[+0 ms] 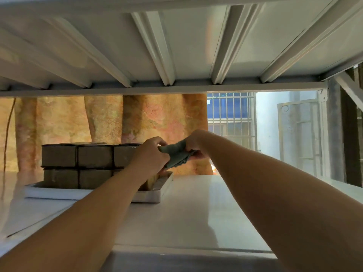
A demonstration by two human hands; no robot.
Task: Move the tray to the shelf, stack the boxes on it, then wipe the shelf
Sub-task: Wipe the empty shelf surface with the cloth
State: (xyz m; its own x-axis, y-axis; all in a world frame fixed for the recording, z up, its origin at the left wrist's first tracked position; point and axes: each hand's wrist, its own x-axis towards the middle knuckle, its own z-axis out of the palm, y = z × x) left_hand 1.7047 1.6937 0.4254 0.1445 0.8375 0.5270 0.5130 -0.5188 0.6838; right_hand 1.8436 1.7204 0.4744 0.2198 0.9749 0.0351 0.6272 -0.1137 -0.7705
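Take the tray (149,196) as your marker: it already sits on the shelf (196,213), so the first step looks done; on the tray's left and middle the boxes (94,156) stand in two layers, three across in the top row, so the stacking looks done too, as far as you can see; your left forearm crosses the tray's right part and hides the end of the lower row and whatever lies in the tray's right end, where a pale yellowish patch shows that I cannot name; above that right end your left grip (151,154) has its fingers curled and pinches the near edge of the cloth (177,157), a grey-green rag held in the air above the tray's right end; just right of the tray your right grip (196,148) pinches the rag's other side, with the cloth bunched between the two, perhaps for folding; most fingertips are tucked behind the cloth, so how many hold it is not plain; right of the tray the shelf is glossy white, and nothing shows whether any of it has been wiped; I judge the wiping to be the step left, and not begun, since the cloth touches no surface; the shelf left of the tray is dim.
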